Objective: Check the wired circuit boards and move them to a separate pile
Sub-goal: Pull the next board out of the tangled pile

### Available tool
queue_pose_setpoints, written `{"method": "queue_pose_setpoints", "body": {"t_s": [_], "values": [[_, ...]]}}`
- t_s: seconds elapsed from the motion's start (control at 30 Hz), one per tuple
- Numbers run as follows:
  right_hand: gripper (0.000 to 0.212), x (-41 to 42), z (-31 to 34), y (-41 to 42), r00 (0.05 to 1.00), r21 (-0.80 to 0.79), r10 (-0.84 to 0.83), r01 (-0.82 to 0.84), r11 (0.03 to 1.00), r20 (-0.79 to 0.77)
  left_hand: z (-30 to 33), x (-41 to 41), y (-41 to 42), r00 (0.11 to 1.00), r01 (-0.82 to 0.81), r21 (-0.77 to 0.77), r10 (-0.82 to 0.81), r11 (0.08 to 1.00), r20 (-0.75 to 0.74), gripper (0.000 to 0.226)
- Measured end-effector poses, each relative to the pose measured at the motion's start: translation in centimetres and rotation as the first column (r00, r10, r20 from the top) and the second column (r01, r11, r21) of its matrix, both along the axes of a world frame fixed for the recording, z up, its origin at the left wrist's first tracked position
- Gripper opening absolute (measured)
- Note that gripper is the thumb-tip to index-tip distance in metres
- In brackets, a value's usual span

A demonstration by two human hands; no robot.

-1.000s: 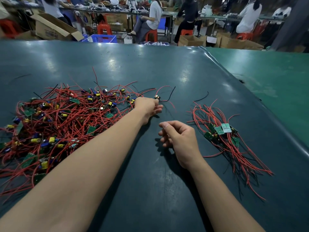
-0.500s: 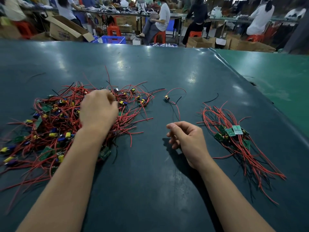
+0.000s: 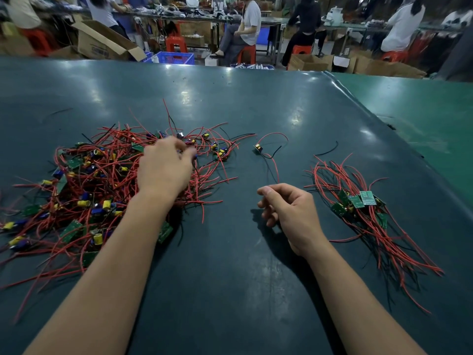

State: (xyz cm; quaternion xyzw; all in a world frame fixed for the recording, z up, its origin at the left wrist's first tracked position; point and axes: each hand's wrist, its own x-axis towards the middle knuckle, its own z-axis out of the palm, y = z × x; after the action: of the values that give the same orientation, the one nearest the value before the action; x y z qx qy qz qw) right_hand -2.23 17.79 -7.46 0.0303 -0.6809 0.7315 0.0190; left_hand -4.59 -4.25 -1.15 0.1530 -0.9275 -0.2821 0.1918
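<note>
Red wire is what fills the eye first: a big tangled heap of wired circuit boards (image 3: 87,190) sprawls over the left side of the dark teal worktop (image 3: 230,290), green boards and yellow and blue capacitors poking out among the strands. The person's left hand (image 3: 165,170) lies on the right part of that heap, palm down, fingers curled into the wires near its far edge; something small seems pinched at the fingertips, but the blur there keeps me from telling what, or whether it is truly gripped. The right hand (image 3: 288,208) rests on the bare worktop between the two groups of boards, fingers loosely curled and holding nothing, thumb lying along the top. To its right sits the smaller sorted pile (image 3: 368,213), its green boards bunched together at the middle and its red and black leads trailing toward the near right edge. One stray wired part (image 3: 258,148) lies alone beyond the right hand, between heap and pile, with a loose black wire (image 3: 329,149) a little farther right. Behind the worktop, seated workers (image 3: 245,26) on red stools (image 3: 247,53), cardboard boxes (image 3: 102,43) and a blue crate (image 3: 175,58).
</note>
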Motion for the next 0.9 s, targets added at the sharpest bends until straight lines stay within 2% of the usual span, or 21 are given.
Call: {"method": "queue_pose_setpoints", "body": {"t_s": [0.07, 0.1, 0.17, 0.27, 0.33, 0.5, 0.6, 0.67, 0.73, 0.8, 0.9], "values": [[0.011, 0.0, 0.0, 0.0, 1.0, 0.002, 0.004, -0.004, 1.0, -0.001, 1.0, -0.5, -1.0, 0.992, -0.014, 0.049, 0.02, 0.999, -0.121, 0.028], [0.011, 0.1, -0.1, 0.0, 1.0, 0.007, 0.009, -0.009, 1.0, -0.003, 1.4, -1.1, -1.6, 0.994, -0.021, 0.008, 0.022, 1.0, -0.11, 0.025], [0.012, 0.1, 0.0, 0.1, 1.0, 0.012, 0.013, -0.013, 1.0, -0.005, 1.7, -2.7, -2.2, 1.0, -0.013, -0.116, 0.016, 0.993, 0.027, 0.02], [0.012, 0.0, 0.1, 0.2, 1.0, 0.021, 0.012, -0.012, 1.0, -0.006, 0.8, -4.4, -1.5, 0.964, 0.042, -0.295, 0.039, 0.955, 0.263, 0.028], [0.012, 0.0, 0.1, 0.2, 1.0, 0.025, 0.01, -0.01, 1.0, -0.006, -0.1, -4.9, -1.1, 0.948, 0.073, -0.334, 0.038, 0.94, 0.315, 0.033], [0.012, 0.0, 0.1, 0.2, 1.0, 0.008, 0.008, -0.008, 1.0, 0.002, 0.5, -5.2, -1.4, 0.967, -0.019, -0.377, 0.112, 0.926, 0.227, 0.035], [0.012, 0.0, 0.1, 0.1, 1.0, 0.019, 0.015, -0.015, 1.0, -0.003, 2.9, -4.9, -2.2, 0.988, -0.143, -0.27, 0.154, 0.952, 0.018, 0.04], [0.012, 0.0, 0.1, 0.1, 1.0, 0.024, 0.014, -0.014, 1.0, -0.006, 4.7, -5.0, -2.9, 0.986, -0.169, -0.184, 0.166, 0.968, -0.034, 0.034], [0.012, 0.1, 0.1, 0.1, 1.0, 0.025, 0.012, -0.012, 1.0, -0.003, 5.6, -5.0, -3.1, 0.989, -0.141, -0.218, 0.15, 0.966, 0.022, 0.031], [0.012, 0.2, 0.2, 0.1, 1.0, 0.026, 0.012, -0.012, 1.0, -0.003, 5.4, -4.7, -2.7, 0.979, -0.039, -0.28, 0.093, 0.959, 0.181, 0.036], [0.013, 0.2, 0.2, 0.1, 1.0, 0.016, 0.016, -0.016, 1.0, -0.003, 3.5, -4.0, -2.3, 0.913, 0.124, -0.326, 0.021, 0.937, 0.407, 0.035]]}}
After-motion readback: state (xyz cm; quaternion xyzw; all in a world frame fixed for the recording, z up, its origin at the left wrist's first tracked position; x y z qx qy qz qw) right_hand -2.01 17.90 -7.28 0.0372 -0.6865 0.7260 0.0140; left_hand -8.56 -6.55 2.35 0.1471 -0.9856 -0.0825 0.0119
